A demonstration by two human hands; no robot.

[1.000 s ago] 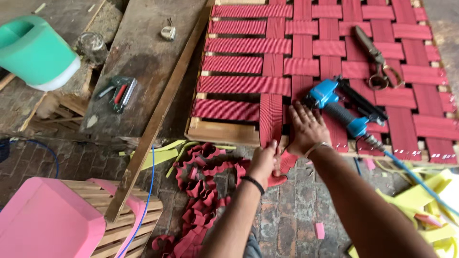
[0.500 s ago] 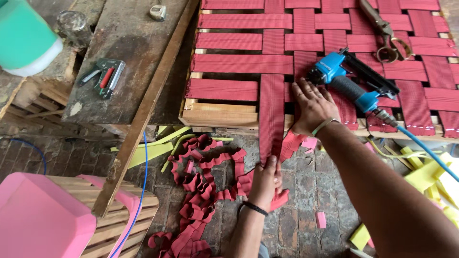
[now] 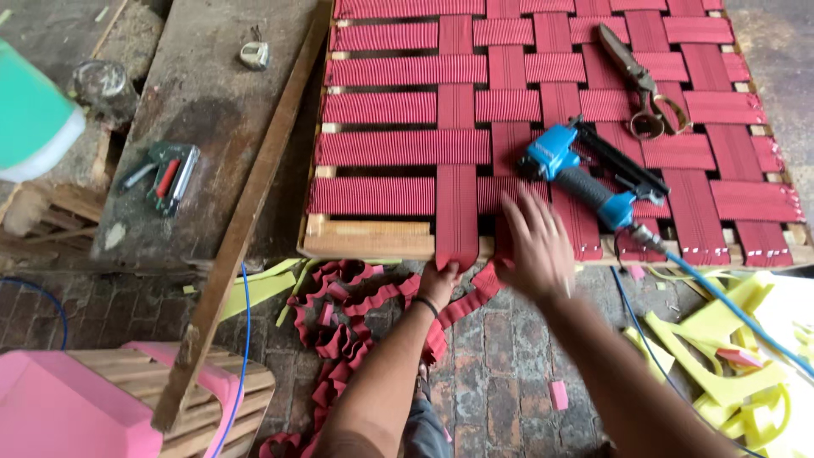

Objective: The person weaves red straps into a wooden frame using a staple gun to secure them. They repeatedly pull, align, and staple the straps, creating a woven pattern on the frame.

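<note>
Red strap (image 3: 456, 216): vertical band of webbing, woven over and under the horizontal red bands on the wooden frame (image 3: 369, 237). Its lower end hangs over the front rail of the frame, near the middle of that edge.

Left hand (image 3: 441, 278): below the front rail, fingers closed on the lower end of the red strap. Dark band on the wrist.

Right hand (image 3: 536, 248): open, fingers spread, blurred, holding nothing. It lies over the front edge of the webbing, just right of the gripped strap and just beside the handle of the blue staple gun (image 3: 585, 174).

Staple gun: lying on the webbing, tilted, nose toward upper left. Blue hose (image 3: 729, 309) runs from its handle off to the lower right.

Scissors (image 3: 636, 80): on the webbing near the far right, well apart from both hands.

Loose red strap pile (image 3: 348, 309): on the brick floor, below the frame, left of the left forearm.

Hand stapler (image 3: 165, 174): on the grey board left of the frame.

Yellow foam scraps (image 3: 721, 356): on the floor at right.
</note>
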